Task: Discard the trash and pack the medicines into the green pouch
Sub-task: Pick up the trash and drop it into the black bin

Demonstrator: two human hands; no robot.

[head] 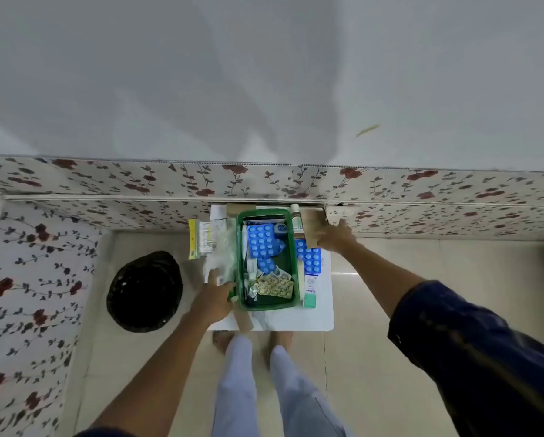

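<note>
Black, round and open, the trash bin (pixel 144 291) sits on the floor at far left, well apart from the counter (pixel 296 321). My left hand (pixel 212 299) is nearest it, fingers closing on crinkled clear plastic wrap (pixel 220 257) just beside the green pouch (pixel 266 305), whose long axis runs away from me; blister packs of pills (pixel 263 244) already fill it. To the right, my right hand (pixel 335 238) rests spread on a brown cardboard piece (pixel 311 228). I judge the wrap goes leftward to the bin.
</note>
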